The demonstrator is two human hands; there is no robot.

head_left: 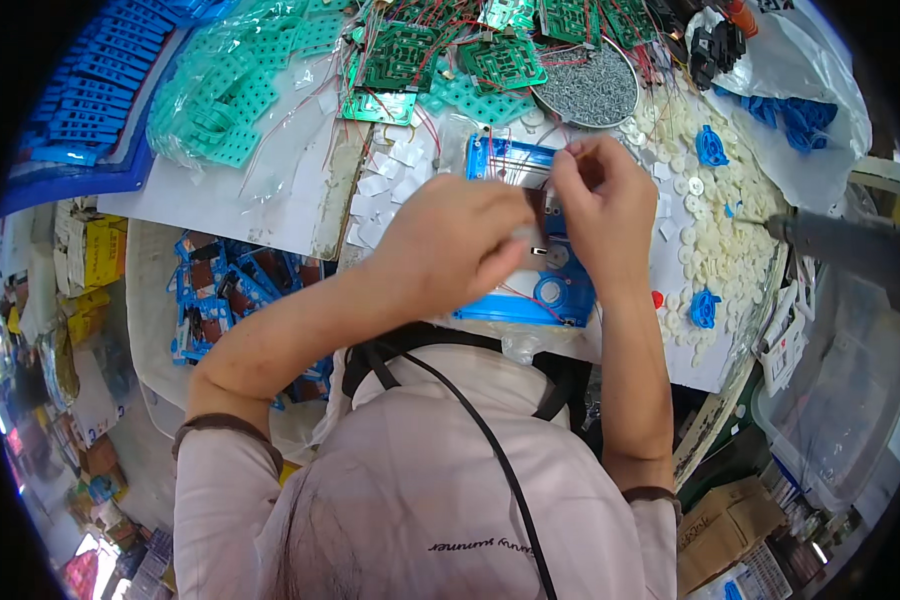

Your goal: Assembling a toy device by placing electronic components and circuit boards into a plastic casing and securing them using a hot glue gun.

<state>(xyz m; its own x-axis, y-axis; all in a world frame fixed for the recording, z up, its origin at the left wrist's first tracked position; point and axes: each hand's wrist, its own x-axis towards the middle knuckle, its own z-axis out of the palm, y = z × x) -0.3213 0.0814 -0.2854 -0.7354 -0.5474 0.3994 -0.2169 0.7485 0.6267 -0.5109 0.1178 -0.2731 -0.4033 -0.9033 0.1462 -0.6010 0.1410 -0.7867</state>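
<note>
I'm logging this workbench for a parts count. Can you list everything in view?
blue plastic housing: one, blue, bench centre, under both hands
circuit boards: several, green, top centre
tray of screws: one, grey, top centre-right
white discs: many, white, right of the housing
blue gears: a few, blue, among the discs
blue assemblies: a heap, blue, lower left
powered screwdriver: one, grey, right edge
left hand: on the housing
right hand: pinching thin wires above the housing

A blue plastic housing lies flat on the white worktop, thin wires crossing its top edge.
</note>
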